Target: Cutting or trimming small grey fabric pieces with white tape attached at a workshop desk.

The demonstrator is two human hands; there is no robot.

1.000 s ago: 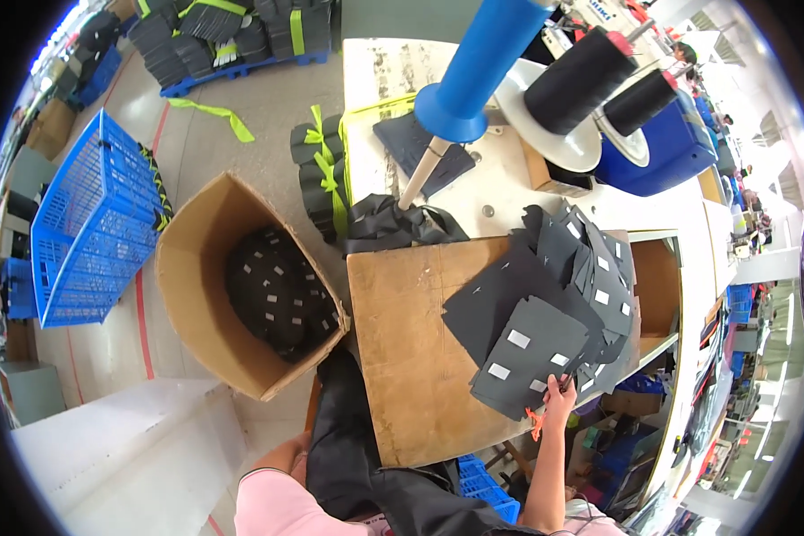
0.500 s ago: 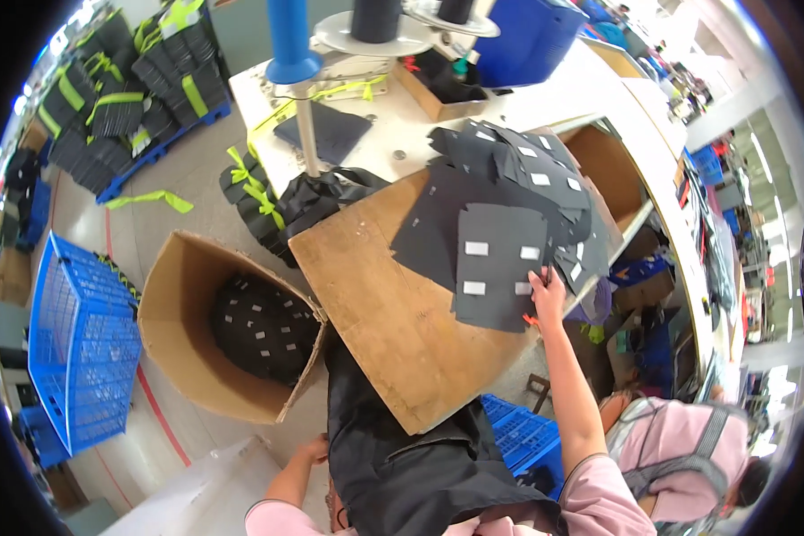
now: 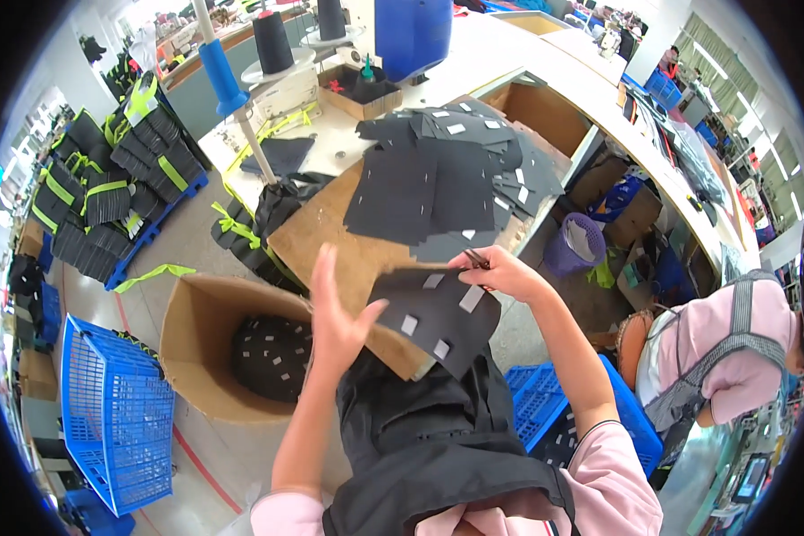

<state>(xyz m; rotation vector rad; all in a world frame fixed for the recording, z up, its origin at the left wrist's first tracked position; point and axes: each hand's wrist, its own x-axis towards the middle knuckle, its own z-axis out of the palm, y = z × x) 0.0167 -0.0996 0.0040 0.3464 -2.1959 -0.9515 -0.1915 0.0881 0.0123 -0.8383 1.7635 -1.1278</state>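
The right hand (image 3: 500, 272) has brought a black fabric panel (image 3: 429, 313) with four white patches nearer. Half a second ago such a panel lay under that hand on the pile of black panels (image 3: 460, 188); now this one hangs tilted over the near edge of the brown board (image 3: 317, 228), in front of the black apron (image 3: 420, 420). Thumb and fingers are pinched on its far right corner, with a small dark tool in the same grip, too small to identify.

The left hand (image 3: 332, 317), then low by the lap, is now raised beside the panel's left edge, fingers extended and thumb apart; whether it touches is unclear. So the panel is off the pile, with both hands at it, right of the cardboard box (image 3: 188, 344).
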